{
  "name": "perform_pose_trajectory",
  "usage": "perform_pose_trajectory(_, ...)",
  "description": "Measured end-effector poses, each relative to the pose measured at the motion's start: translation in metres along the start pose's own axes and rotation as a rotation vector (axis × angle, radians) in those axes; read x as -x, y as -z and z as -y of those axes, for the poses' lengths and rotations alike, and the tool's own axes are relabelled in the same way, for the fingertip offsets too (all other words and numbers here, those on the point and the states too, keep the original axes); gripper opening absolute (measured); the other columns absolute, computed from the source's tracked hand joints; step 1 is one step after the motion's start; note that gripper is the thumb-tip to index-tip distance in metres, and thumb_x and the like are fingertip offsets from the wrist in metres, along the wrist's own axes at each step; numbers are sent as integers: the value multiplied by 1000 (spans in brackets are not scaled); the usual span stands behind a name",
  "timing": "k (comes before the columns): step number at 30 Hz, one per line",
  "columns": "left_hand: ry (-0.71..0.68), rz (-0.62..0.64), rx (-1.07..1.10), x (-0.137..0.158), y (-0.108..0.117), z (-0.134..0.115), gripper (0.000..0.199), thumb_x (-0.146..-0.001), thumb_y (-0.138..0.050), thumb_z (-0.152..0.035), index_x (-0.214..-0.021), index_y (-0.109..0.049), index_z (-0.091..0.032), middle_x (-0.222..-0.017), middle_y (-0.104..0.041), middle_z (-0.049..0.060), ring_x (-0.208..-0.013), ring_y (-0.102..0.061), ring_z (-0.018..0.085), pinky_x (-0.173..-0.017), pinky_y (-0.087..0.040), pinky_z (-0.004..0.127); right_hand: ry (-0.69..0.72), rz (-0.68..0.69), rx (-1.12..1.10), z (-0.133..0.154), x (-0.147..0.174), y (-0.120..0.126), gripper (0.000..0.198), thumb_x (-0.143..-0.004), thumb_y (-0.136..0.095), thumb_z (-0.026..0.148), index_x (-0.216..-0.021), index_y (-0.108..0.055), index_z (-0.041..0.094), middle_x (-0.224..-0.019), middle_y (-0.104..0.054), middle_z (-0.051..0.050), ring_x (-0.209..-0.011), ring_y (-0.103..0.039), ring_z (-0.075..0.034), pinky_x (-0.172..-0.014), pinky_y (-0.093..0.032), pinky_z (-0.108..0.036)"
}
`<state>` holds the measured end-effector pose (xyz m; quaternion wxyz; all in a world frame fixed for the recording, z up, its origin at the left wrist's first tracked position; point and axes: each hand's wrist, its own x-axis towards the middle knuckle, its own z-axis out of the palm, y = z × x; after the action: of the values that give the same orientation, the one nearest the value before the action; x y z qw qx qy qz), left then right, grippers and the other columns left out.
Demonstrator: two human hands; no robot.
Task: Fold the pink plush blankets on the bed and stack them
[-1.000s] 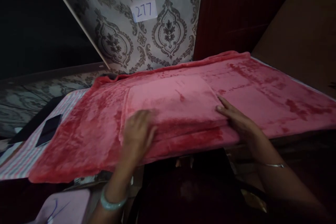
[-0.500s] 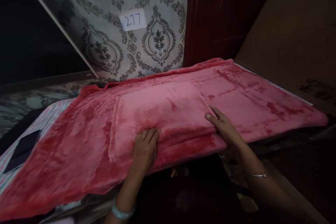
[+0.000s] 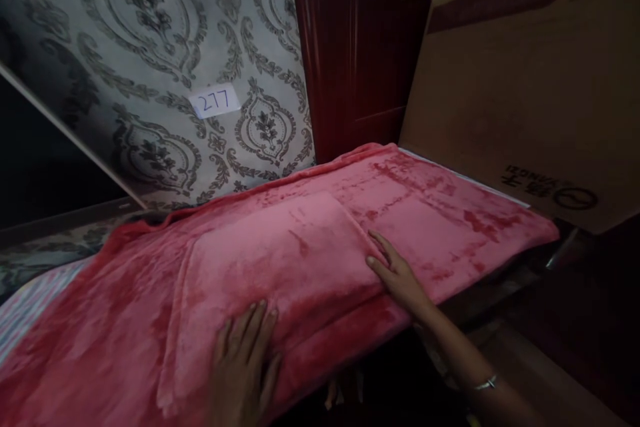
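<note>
Might skew folded cloth [image 3: 270,253], frame lower ctr, if pushing unevenly w/ L hand [image 3: 241,360] (slightly spread fingers) & R hand [image 3: 401,277] (thumb apart, can't tell if pinching).

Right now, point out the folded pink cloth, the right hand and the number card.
Folded pink cloth [image 3: 267,257], head view: middle of its top.
Right hand [image 3: 399,276], head view: back of the hand.
Number card [image 3: 216,101], head view: its written face.

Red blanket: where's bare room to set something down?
Right stretch of blanket, between folded cloth and carton; left, between folded cloth and striped cloth. Crowded: folded cloth, left hand on its near part, right hand at its right edge.
</note>
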<state>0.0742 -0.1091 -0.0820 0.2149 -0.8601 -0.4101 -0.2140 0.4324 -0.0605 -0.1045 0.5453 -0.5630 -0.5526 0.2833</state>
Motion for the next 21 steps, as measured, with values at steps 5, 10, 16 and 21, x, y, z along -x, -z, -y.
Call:
perform_pose_trajectory(5, 157, 106, -120, 34, 15, 27, 74, -92, -47, -24, -161, -24, -31, -149, -55, 11, -135, -51, 32, -120, -17, 59, 0, -25, 37, -2, 5, 1, 68, -93, -56, 54, -154, -42, 28, -151, -51, -9, -138, -49, -28, -118, -36, -52)
perform_pose_trajectory(10, 278, 70, -156, 56, 25, 44, 80, -92, -45, -20, -163, -11, -34, -157, -43, 15, -137, -47, 36, -110, -37, 60, 313, 24, 185, -2, 24, 6, 62, -91, -62, 45, -150, -48, 32, -163, -33, -7, -150, -30, -32, -120, -31, -54)
perform_pose_trajectory(16, 338, 42, -99, 58, 19, 46, 73, -84, -49, -14, -155, -34, -24, -148, -48, 19, -131, -52, 38, -101, -51, 54, 432, 205, 400, -14, 35, 8, 82, -85, -52, 14, -159, -28, 40, -167, -21, -4, -150, -31, -28, -114, -43, -49)
perform_pose_trajectory(21, 455, 74, -62, 46, 27, 30, 62, -74, -47, -2, -134, -58, -17, -132, -60, 16, -124, -58, 31, -102, -52, 47, 543, 154, 428, -25, 30, 18, 82, -84, -48, 14, -158, -28, 41, -157, -40, -6, -141, -45, -30, -110, -47, -52)
